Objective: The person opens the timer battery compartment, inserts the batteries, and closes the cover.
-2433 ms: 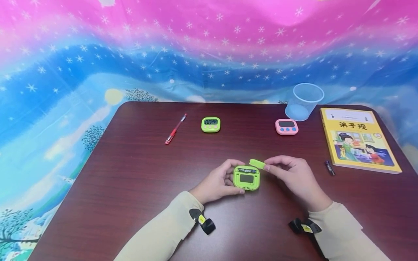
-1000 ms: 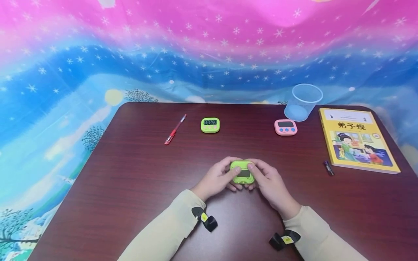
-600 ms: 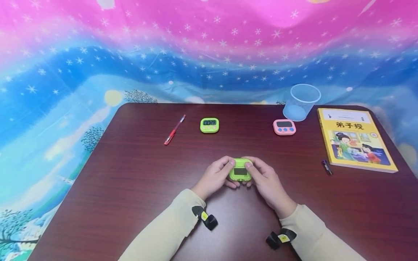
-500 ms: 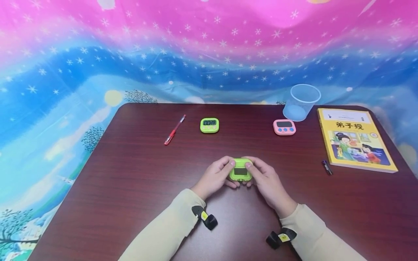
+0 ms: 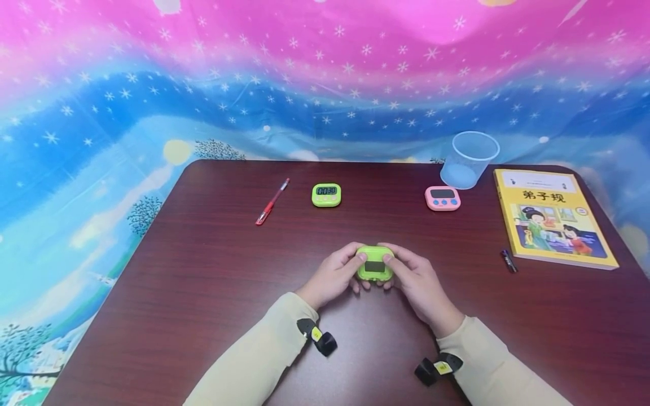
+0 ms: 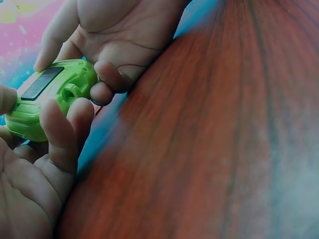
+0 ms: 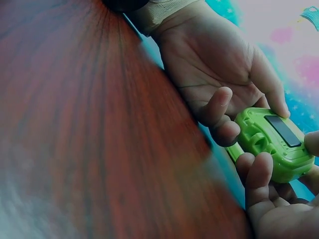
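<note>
Left hand [image 5: 332,277] and right hand [image 5: 420,283], fingers curled, pinch the green timer [image 5: 375,267] between them; I'd say they're seating its cover [image 5: 374,252]; next wants even pressing.

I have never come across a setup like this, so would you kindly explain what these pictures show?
There is no machine here: someone works with bare hands, the left hand and the right hand. The wide pictures come from a camera worn on the head, looking forward and down; the two close-ups come from cameras worn on the left and right wrists. Both hands hold a lime-green timer between them, its back facing up. On the dark wooden table lie a red pen, a second green timer with digits on its display, a pink timer, a yellow book and a battery. A see-through plastic cup stands behind the pink timer.
</note>
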`<state>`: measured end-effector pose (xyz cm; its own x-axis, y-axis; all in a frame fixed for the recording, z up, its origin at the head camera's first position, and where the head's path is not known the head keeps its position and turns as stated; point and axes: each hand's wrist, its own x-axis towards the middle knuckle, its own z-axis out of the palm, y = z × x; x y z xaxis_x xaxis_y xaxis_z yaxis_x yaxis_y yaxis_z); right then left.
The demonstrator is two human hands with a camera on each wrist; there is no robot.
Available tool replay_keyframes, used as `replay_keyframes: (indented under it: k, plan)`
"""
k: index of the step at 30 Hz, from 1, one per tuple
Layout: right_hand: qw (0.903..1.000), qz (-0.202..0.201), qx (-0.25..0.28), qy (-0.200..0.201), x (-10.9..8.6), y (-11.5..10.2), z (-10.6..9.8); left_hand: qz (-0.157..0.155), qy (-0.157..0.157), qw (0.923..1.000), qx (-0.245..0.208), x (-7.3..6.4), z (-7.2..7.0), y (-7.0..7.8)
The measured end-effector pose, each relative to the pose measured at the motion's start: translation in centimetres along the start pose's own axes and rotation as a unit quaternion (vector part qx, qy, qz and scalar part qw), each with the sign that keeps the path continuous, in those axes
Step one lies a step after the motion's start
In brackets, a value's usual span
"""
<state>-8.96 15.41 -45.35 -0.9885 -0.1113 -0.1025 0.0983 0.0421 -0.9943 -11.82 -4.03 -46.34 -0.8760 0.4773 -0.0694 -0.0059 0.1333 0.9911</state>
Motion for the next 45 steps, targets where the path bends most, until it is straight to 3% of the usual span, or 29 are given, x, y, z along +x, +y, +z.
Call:
replay_keyframes:
  k: [6, 11, 15, 22, 31, 38, 45]
  plan:
    - [0.9998, -0.005, 0.017, -0.013, 0.0, 0.2, -0.2, -0.003, -0.008, 0.999, -0.044, 0.0, 0.1, -0.1]
    - [0.999, -0.019, 0.036, -0.017, -0.1, 0.5, -0.4, -0.01, -0.025, 0.9939, -0.107, 0.0, -0.1, -0.3]
    - [0.9975, -0.04, 0.053, -0.023, -0.1, 0.7, -0.5, -0.017, -0.034, 0.991, -0.129, 0.0, -0.4, -0.4]
    - [0.9954, -0.078, 0.047, -0.029, -0.1, 0.9, -0.8, -0.028, -0.042, 0.9884, -0.143, 0.0, -0.8, -0.4]
    - [0.9934, -0.103, -0.046, -0.02, -0.2, 0.9, -1.2, -0.031, -0.071, 0.9846, -0.157, -0.1, -1.1, -0.1]
    - [0.9876, -0.148, -0.028, -0.045, -0.2, 1.0, -1.4, -0.045, -0.077, 0.9845, -0.152, 0.0, -1.1, 0.0]
    - [0.9857, -0.155, -0.032, -0.056, -0.4, 1.1, -1.5, -0.04, -0.072, 0.9883, -0.129, 0.0, -1.2, -0.1]
